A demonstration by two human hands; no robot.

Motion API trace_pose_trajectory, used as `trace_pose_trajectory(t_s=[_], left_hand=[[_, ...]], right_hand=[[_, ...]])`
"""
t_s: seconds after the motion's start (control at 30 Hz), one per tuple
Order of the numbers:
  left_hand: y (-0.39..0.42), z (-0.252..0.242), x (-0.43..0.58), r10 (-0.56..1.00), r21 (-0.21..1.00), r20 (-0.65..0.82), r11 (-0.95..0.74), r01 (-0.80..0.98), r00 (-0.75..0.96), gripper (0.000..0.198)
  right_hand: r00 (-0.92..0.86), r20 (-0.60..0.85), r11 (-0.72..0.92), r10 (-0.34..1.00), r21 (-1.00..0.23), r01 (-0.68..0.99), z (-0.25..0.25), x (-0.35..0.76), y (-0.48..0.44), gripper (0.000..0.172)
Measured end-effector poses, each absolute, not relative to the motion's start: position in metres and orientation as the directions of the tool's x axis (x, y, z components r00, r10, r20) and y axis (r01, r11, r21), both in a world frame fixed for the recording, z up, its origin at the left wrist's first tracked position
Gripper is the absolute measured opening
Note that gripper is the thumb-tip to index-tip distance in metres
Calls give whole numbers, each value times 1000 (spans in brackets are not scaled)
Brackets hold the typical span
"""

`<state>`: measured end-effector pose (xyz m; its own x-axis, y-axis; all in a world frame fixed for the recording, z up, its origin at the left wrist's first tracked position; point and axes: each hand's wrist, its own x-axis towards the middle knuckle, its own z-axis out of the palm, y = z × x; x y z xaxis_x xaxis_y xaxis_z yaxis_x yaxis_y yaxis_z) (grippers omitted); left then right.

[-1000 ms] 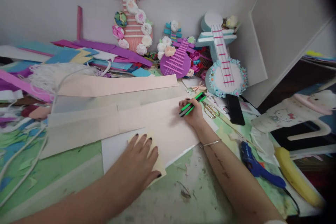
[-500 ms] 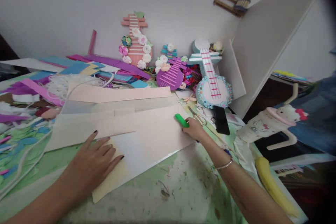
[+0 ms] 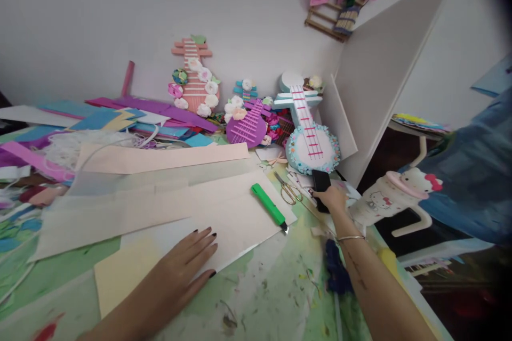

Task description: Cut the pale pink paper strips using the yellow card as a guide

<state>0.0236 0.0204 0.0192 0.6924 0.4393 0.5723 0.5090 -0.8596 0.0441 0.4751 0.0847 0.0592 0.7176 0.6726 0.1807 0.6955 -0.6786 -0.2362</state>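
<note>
Inspecting the worktop (image 3: 280, 290): littered with paper scraps and covered at centre by overlapping foam sheets. Found left hand (image 3: 186, 261) laid flat, palm down, fingers spread and gripping nothing, across the join between a cream sheet (image 3: 120, 277) and a pale pink sheet (image 3: 240, 218). Found right hand (image 3: 333, 200) well apart from it, reached out to the far right, fingers curled onto the near end of a black phone (image 3: 320, 181); phone lying at the foot of a blue-and-white foam guitar (image 3: 310, 144). Noted green utility knife (image 3: 269, 205) lying free on the pale pink sheet, between the two hands, blade end toward the sheet's near edge. Noted gold-handled scissors (image 3: 288, 192) just left of the phone. Noted Hello Kitty cup (image 3: 380, 202) just right of the right hand.
</note>
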Motion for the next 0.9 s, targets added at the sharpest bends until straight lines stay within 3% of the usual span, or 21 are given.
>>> trace_pose_trajectory(t_s=[0.17, 0.53, 0.73, 0.9], left_hand=[[21, 10, 21, 432, 45, 577, -864, 502, 693, 39], [21, -14, 12, 498, 72, 492, -840, 537, 714, 55], [22, -16, 13, 465, 82, 538, -859, 505, 703, 50], [22, -17, 13, 469, 82, 525, -858, 507, 710, 49]], right_hand=[[747, 98, -721, 657, -207, 662, 50, 507, 91, 59], [688, 66, -663, 722, -218, 717, 49, 517, 87, 37], [708, -59, -674, 704, -368, 640, 60, 530, 76, 28], [677, -231, -668, 698, -549, 501, 57, 543, 73, 39]])
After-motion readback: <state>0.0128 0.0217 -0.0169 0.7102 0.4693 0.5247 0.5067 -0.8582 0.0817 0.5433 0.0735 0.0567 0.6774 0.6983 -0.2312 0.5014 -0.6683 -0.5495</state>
